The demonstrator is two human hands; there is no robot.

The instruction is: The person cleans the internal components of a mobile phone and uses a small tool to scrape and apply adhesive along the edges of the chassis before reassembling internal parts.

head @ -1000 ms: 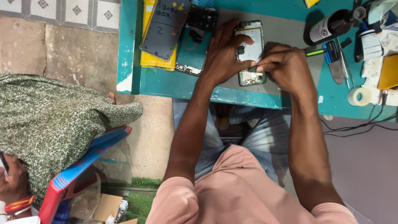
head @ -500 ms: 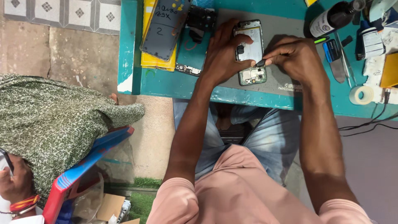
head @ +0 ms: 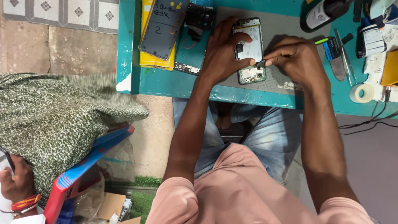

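An opened smartphone with its back cover off lies on a grey work mat on the teal table. My left hand grips the phone's left side, thumb laid across its white battery. My right hand pinches a small dark tool or part with its tip at the phone's right edge, just above the green circuit board. What exactly the fingers pinch is too small to tell.
A dark phone panel on yellow boxes and another opened phone lie left of my hands. Bottle, tweezers, tape roll and cables sit right. Another person in green patterned cloth sits lower left, by a blue and red chair.
My right hand has slid right and back off the phone, leaving only its fingertips at the phone's right edge. My left hand keeps its hold. The view has shifted slightly.
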